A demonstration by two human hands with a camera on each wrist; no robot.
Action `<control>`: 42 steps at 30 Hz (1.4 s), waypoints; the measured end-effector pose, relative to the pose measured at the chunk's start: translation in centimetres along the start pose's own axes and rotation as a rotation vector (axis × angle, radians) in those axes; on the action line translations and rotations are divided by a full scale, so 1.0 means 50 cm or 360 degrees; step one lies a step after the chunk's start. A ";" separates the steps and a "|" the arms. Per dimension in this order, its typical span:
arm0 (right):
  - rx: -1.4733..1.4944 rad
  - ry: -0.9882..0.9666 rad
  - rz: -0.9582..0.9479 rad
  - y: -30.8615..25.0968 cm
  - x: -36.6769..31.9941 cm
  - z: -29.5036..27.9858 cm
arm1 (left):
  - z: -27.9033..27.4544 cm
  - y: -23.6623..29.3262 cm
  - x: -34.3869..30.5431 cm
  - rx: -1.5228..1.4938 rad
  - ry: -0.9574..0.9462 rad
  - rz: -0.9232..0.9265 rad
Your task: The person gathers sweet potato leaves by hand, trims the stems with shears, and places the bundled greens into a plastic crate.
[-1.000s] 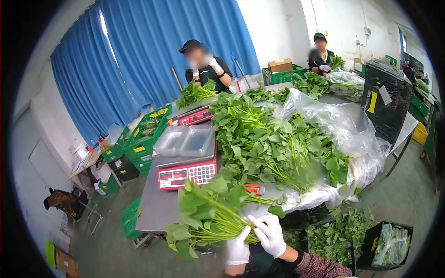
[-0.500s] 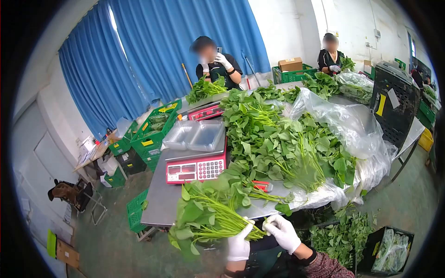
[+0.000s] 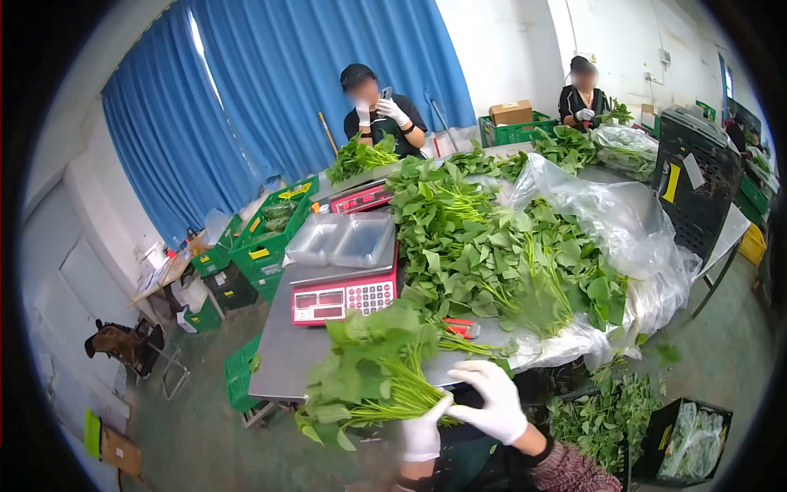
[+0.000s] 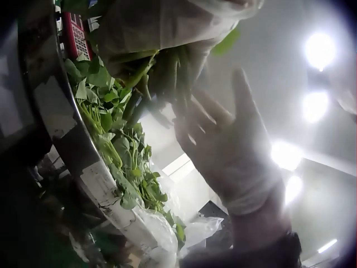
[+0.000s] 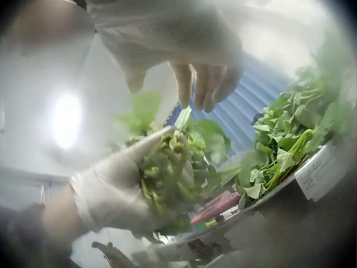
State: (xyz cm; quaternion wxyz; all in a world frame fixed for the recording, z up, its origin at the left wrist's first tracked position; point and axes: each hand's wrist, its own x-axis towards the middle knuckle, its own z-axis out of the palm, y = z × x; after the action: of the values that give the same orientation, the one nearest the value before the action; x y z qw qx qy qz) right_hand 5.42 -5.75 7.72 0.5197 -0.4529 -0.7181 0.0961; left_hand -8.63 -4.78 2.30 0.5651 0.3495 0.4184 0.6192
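My gloved left hand [image 3: 422, 435] grips a bunch of leafy green stems [image 3: 379, 365] near their cut ends, in front of the table's near edge. The leaves point away to the upper left. In the right wrist view the cut stem ends [image 5: 167, 173] poke out of that fist. My gloved right hand [image 3: 493, 402] is just right of the stem ends, fingers spread and nothing in them. The left wrist view shows its extended fingers [image 4: 201, 120] close beside the bunch. A large heap of the same greens [image 3: 484, 254] covers the middle of the table.
A red scale [image 3: 344, 302] carries clear plastic trays [image 3: 340, 239]. Near it lies a red-handled tool [image 3: 461, 328]. Plastic sheeting [image 3: 607, 205] borders the heap. Loose greens [image 3: 602, 418] and a black crate [image 3: 717, 459] sit low right. Two people [image 3: 385, 123] work across the table.
My right hand pinched at the stem ends half a second ago; its fingers have since spread apart. A blurred green piece now appears above the low-right greens. My left hand keeps its grip.
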 end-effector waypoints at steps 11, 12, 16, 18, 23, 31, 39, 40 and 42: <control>0.0834 -0.0147 0.0514 0.045 -0.003 0.056 | -0.039 -0.029 -0.004 -0.0405 -0.0331 -0.0246; 0.0782 -0.0155 0.0411 0.046 -0.004 0.053 | -0.038 -0.029 -0.002 -0.0330 -0.0348 -0.0192; 0.0326 -0.0190 0.0225 0.039 -0.011 0.042 | -0.028 -0.015 -0.001 -0.0088 -0.0366 -0.0075; 0.0379 -0.0167 0.0231 0.042 -0.016 0.046 | -0.027 -0.016 -0.008 -0.0162 -0.0302 -0.0109; 0.0865 0.0092 0.0409 0.034 -0.045 0.034 | -0.031 0.015 0.004 -0.0441 -0.0109 -0.0215; 0.0239 0.0587 0.0281 0.085 0.029 -0.084 | -0.065 0.068 0.033 -0.0913 0.0172 -0.0017; -0.1581 -0.0632 -0.0148 0.228 0.053 0.043 | -0.094 0.044 0.036 -0.0745 0.0186 -0.0039; -0.1575 -0.0629 -0.0149 0.227 0.055 0.041 | -0.098 0.043 0.035 -0.0740 0.0187 -0.0034; -0.0917 -0.0254 -0.0065 0.216 0.064 0.023 | -0.105 0.035 0.039 -0.0832 0.0288 -0.0081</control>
State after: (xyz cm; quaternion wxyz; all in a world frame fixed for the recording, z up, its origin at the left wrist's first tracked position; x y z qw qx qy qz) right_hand 10.23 3.20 2.73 0.3135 -0.5582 -0.7633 -0.0867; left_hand -14.31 -3.49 1.70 0.6118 0.1244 0.3020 0.7204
